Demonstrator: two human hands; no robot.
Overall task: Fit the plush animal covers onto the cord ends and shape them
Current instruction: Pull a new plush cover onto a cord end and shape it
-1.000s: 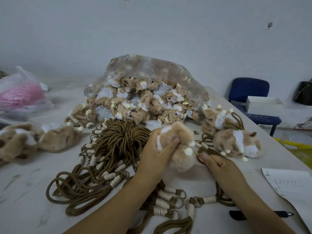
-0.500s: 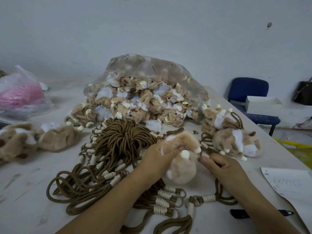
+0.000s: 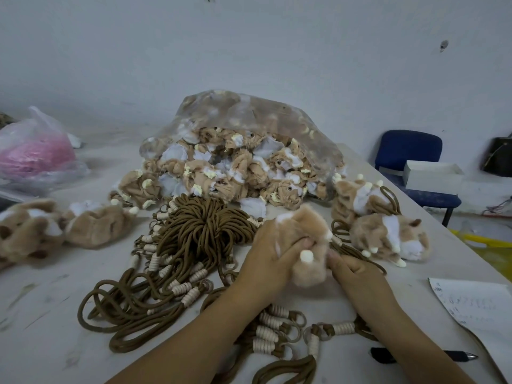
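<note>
In the head view, a tan and white plush cover is held just above the middle of the table, a little toward its right edge, and looks slightly blurred. The left hand wraps around the cover's left side, its fingers closed tight into the fur. The right hand meets the cover from the right, with its fingers curled in and pinching the lower right part; whether a cord end also sits in that pinch is hidden. Left of the hands, a thick bundle of brown cords with pale wrapped ends sprawls toward the near edge, and more wrapped ends lie under the forearms. Behind it, near the far edge, a clear bag spills unshaped covers. Two fitted plush animals lie by the right edge, touching each other. Loose covers lie toward the left edge, with a pink-filled bag at the far left corner. A sheet of paper and a black pen lie at the near right corner. Beyond the table stands a blue chair holding a white box.
</note>
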